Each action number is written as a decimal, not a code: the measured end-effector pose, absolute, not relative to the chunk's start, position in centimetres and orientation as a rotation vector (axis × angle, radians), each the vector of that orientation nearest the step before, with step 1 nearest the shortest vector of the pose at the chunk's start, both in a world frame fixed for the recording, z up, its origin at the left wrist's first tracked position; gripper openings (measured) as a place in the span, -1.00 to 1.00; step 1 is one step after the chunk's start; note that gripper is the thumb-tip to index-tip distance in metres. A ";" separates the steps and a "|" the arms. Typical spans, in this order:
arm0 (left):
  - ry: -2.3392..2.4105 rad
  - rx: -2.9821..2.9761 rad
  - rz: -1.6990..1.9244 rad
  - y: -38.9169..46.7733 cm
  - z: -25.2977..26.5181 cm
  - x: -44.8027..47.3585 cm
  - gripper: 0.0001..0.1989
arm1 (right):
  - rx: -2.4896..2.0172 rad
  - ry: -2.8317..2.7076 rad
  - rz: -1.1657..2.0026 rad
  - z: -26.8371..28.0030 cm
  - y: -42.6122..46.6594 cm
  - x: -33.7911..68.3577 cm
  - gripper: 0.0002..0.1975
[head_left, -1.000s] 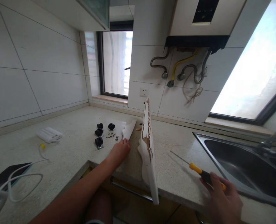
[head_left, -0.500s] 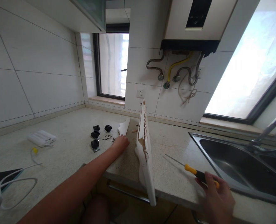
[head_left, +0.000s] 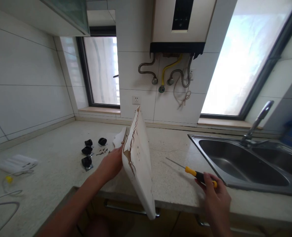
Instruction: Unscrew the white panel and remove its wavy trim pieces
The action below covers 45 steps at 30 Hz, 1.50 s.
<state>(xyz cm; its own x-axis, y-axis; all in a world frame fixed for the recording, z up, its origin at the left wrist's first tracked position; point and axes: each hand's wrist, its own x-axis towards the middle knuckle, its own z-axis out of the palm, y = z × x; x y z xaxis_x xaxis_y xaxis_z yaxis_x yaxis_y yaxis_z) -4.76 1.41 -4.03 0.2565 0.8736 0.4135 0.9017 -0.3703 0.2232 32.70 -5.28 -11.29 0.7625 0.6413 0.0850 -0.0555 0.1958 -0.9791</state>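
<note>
- I'm looking at a white-tiled kitchen with a speckled pale countertop (head_left: pixel 62 154), a steel sink (head_left: pixel 237 161) on the right, and a water heater (head_left: pixel 182 23) with hoses on the wall between two windows.
- The white board (head_left: pixel 138 161) stands on edge near the counter's front, tilted; its chipped edge shows brown core. Its lower end hangs past the counter lip, and what lies behind it is hidden from me.
- My left hand (head_left: pixel 112 163) presses against the board's left side; I can't see the fingertips behind it, so I cannot tell how far they curl.
- My right hand (head_left: pixel 216 196) has its fingers loosely closed over the yellow-handled screwdriver (head_left: pixel 192 171) lying on the counter.
- Black casters (head_left: pixel 88 154) and small dark screws (head_left: pixel 102 151) sit left of the board; a white box (head_left: pixel 17 163) with cable is blurred.
</note>
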 end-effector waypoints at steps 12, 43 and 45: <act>-2.288 -2.488 -1.693 -9.5 -6.1 4.8 -0.61 | -1.163 -0.520 0.531 -11.9 -5.0 32.7 -0.28; -1.724 -2.104 -3.124 -4.4 -2.1 -0.9 -0.38 | -0.949 -0.333 0.724 -12.1 -4.4 34.4 -0.36; -1.581 -2.003 -3.212 -2.8 -0.4 -0.8 -0.44 | -0.950 -0.329 0.710 -12.0 -4.4 34.3 -0.37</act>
